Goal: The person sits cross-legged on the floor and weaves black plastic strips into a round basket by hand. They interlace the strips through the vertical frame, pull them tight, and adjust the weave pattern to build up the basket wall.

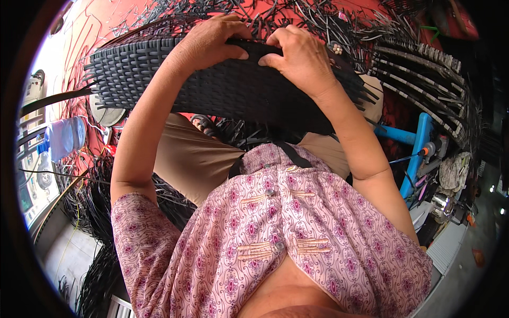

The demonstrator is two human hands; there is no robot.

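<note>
A long dark woven panel [127,69], made of flat black strips, stretches across in front of me over my knees. Its strip ends stick out at both sides. On its upper edge, left of the middle, rests my left hand [212,43], thumb on the near face and fingers bent over behind. My right hand [303,57] grips the same edge a short way to the right, its thumb pointing toward the left one. The fingertips behind the edge are partly hidden, and so is whatever strip they may be working.
Loose black strips [95,196] lie in heaps at left and beyond the panel on the red floor [74,24]. Banded woven pieces [419,87] are stacked at right, above a blue frame [419,153] and assorted tools [440,206]. A clear blue bottle [68,137] is at left.
</note>
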